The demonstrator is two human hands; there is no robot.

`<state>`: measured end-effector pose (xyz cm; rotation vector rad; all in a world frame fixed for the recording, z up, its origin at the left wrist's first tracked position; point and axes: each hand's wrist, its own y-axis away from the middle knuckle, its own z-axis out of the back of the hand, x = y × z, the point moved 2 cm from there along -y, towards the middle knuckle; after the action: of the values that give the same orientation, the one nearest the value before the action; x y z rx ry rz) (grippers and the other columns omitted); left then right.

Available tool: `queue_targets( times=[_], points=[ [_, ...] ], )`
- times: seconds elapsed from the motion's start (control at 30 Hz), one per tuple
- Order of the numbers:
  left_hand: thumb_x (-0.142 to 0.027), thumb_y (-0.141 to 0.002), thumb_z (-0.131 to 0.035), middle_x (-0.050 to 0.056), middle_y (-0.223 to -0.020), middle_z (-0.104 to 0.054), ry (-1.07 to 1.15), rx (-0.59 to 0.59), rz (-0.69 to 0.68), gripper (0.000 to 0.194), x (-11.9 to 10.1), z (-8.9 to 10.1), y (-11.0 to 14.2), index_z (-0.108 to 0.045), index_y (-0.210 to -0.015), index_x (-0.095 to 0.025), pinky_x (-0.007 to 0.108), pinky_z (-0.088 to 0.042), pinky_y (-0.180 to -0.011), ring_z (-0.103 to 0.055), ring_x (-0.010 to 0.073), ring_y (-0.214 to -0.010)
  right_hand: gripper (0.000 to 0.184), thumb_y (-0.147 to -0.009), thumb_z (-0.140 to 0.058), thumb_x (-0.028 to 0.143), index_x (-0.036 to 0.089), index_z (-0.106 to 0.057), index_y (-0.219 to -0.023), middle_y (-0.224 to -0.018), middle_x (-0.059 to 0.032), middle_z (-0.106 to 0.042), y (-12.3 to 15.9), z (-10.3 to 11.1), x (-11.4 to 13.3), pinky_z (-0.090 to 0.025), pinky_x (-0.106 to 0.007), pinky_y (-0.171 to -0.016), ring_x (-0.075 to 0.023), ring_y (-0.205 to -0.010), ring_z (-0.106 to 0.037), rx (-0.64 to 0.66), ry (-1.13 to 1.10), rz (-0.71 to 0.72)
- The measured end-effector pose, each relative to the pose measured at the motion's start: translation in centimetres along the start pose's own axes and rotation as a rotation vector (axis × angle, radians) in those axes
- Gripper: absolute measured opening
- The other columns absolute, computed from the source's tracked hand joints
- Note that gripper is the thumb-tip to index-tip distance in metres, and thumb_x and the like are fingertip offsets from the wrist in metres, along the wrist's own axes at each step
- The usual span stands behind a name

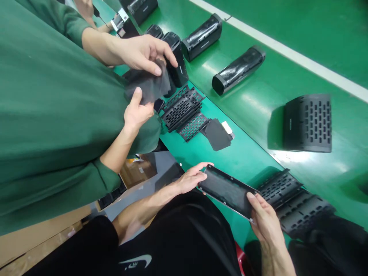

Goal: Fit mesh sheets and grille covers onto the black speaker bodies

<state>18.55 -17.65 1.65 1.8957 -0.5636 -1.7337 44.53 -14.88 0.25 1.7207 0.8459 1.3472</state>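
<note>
A worker in a black shirt holds a dark, shallow panel (227,189) level between two bare hands over the near edge of a green bench (244,149). The left hand (191,180) is closed narrowly on the panel's left end, its fingertips at the far corner; the right hand (266,216) grips the right end, the thumb pressed on the upper face and the other fingers largely hidden beneath. The hold looks best kept to the rim and the small tabs along the long sides, with even pressure at both ends so the panel does not bow, and with the right thumb eased off the smooth, slightly streaked face to avoid marks. The panel lies directly between the hands, touching both, its left end a little farther off than its right. Just beyond the right hand, to the right, sit perforated black panels (280,188); a stack of dark sheets (217,134) rests on the bench, farther off and well apart from either hand. At far left, a co-worker in a green sleeve (107,176) handles thin, translucent dark sheets (151,80) above the bench.
</note>
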Motion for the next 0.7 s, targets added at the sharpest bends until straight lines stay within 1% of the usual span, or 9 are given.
queue_targets(
  times=[0.07, 0.2, 0.23, 0.27, 0.33, 0.4, 0.47, 0.6, 0.7],
  points=[
    [-0.022, -0.093, -0.050, -0.010, -0.057, -0.041, 0.041, 0.090, 0.005, 0.056, -0.4, 0.0, 0.0, -0.061, -0.147, -0.020, 0.012, -0.043, -0.060, -0.052, 0.0023, -0.052, 0.055, -0.045, -0.105, 0.047, 0.024, -0.069, -0.080, -0.065, 0.0049, -0.067, 0.3, 0.0, 0.3, -0.047, -0.020, -0.041, -0.0128, -0.051, -0.060, -0.015, -0.005, -0.014],
    [-0.023, -0.096, -0.045, -0.009, -0.067, -0.058, 0.090, 0.157, 0.068, 0.056, -0.7, 0.1, 0.2, -0.054, -0.151, -0.023, 0.017, -0.050, -0.059, -0.065, 0.0070, -0.053, 0.059, -0.042, -0.106, 0.046, 0.023, -0.066, -0.078, -0.050, 0.0119, -0.049, 0.7, 0.1, 0.7, -0.024, -0.016, -0.030, -0.0037, -0.036, -0.031, -0.068, -0.016, -0.022],
    [-0.024, -0.097, -0.044, -0.009, -0.066, -0.059, 0.092, 0.193, 0.102, 0.057, -0.8, 0.1, 0.2, -0.050, -0.154, -0.024, 0.019, -0.051, -0.058, -0.065, 0.0078, -0.052, 0.059, -0.041, -0.106, 0.046, 0.024, -0.067, -0.079, -0.050, 0.0121, -0.048, 0.8, 0.0, 0.8, -0.023, -0.016, -0.030, -0.0038, -0.036, -0.031, -0.065, -0.017, -0.018],
    [-0.025, -0.098, -0.044, -0.009, -0.065, -0.059, 0.089, 0.224, 0.135, 0.059, -0.9, 0.2, 0.3, -0.047, -0.156, -0.024, 0.020, -0.052, -0.058, -0.065, 0.0083, -0.050, 0.059, -0.040, -0.107, 0.045, 0.024, -0.067, -0.079, -0.053, 0.0111, -0.052, 0.8, 0.0, 0.9, -0.028, -0.016, -0.031, -0.0046, -0.038, -0.034, -0.056, -0.021, -0.014],
    [-0.026, -0.099, -0.045, -0.010, -0.062, -0.057, 0.081, 0.252, 0.182, 0.060, -1.0, 0.2, 0.4, -0.042, -0.159, -0.025, 0.021, -0.052, -0.058, -0.065, 0.0092, -0.049, 0.060, -0.037, -0.107, 0.045, 0.024, -0.068, -0.079, -0.062, 0.0078, -0.062, 0.7, -0.2, 1.0, -0.042, -0.018, -0.039, -0.0075, -0.045, -0.047, -0.041, -0.031, -0.008],
    [-0.027, -0.099, -0.047, -0.011, -0.061, -0.057, 0.078, 0.258, 0.191, 0.061, -1.2, 0.3, 0.5, -0.040, -0.160, -0.026, 0.021, -0.052, -0.060, -0.066, 0.0097, -0.050, 0.061, -0.036, -0.106, 0.045, 0.024, -0.069, -0.078, -0.067, 0.0058, -0.067, 0.6, -0.3, 1.1, -0.049, -0.020, -0.045, -0.0097, -0.049, -0.053, -0.043, -0.029, -0.013],
    [-0.028, -0.099, -0.048, -0.011, -0.060, -0.058, 0.075, 0.271, 0.187, 0.062, -1.3, 0.4, 0.5, -0.038, -0.161, -0.028, 0.021, -0.052, -0.062, -0.067, 0.0098, -0.053, 0.059, -0.038, -0.106, 0.046, 0.024, -0.069, -0.078, -0.066, 0.0056, -0.067, 0.5, -0.3, 1.0, -0.049, -0.021, -0.045, -0.0101, -0.047, -0.051, -0.049, -0.017, -0.024],
    [-0.025, -0.098, -0.042, -0.010, -0.061, -0.063, 0.062, 0.299, 0.181, 0.067, -1.2, 0.4, 0.3, -0.032, -0.164, -0.028, 0.021, -0.049, -0.065, -0.070, 0.0101, -0.057, 0.055, -0.043, -0.105, 0.047, 0.023, -0.070, -0.080, -0.057, 0.0077, -0.059, 0.3, -0.1, 0.8, -0.042, -0.021, -0.038, -0.0086, -0.041, -0.042, -0.037, 0.004, -0.010],
    [-0.025, -0.095, -0.045, -0.009, -0.062, -0.065, 0.084, 0.299, 0.157, 0.070, -1.2, 0.5, 0.2, -0.034, -0.164, -0.025, 0.022, -0.049, -0.065, -0.069, 0.0110, -0.055, 0.054, -0.046, -0.104, 0.046, 0.023, -0.071, -0.081, -0.060, 0.0064, -0.062, 0.2, 0.1, 0.7, -0.045, -0.022, -0.041, -0.0098, -0.043, -0.047, -0.028, 0.012, 0.000]
  ],
)
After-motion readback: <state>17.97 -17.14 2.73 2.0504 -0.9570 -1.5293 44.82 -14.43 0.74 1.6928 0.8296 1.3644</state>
